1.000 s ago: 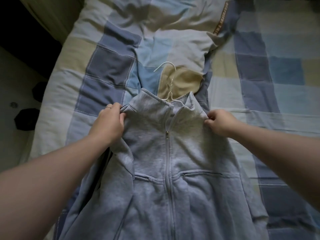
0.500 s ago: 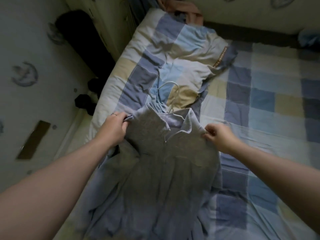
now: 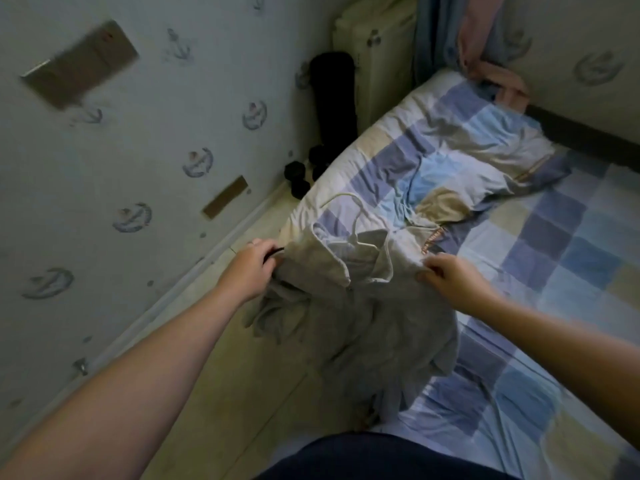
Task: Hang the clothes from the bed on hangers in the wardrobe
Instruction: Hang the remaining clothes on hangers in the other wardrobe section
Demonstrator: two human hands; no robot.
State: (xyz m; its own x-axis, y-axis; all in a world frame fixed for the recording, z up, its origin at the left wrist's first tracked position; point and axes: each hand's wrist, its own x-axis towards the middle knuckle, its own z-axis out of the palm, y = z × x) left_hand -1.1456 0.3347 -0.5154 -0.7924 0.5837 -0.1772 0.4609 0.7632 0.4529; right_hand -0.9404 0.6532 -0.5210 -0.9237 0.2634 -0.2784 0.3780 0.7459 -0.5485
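Observation:
A grey zip-up jacket [image 3: 349,317] hangs lifted off the bed's left edge, its body drooping toward the floor. A white wire hanger [image 3: 353,223] sits inside the collar, its hook sticking up above it. My left hand [image 3: 251,268] grips the jacket's left shoulder. My right hand [image 3: 446,275] pinches the right shoulder. The bed [image 3: 554,258] with a blue, beige and white checked cover lies to the right. No wardrobe is visible.
A crumpled checked duvet [image 3: 433,168] lies on the bed behind the jacket. Black dumbbells [image 3: 299,178] and a black roll [image 3: 334,98] stand on the floor by the wall. A pale suitcase [image 3: 377,46] stands in the corner. Pink cloth [image 3: 498,84] lies at the bed's head.
Both hands have lifted the jacket with its hanger off the bed and swung it left, over the floor. The view has turned left toward the wall.

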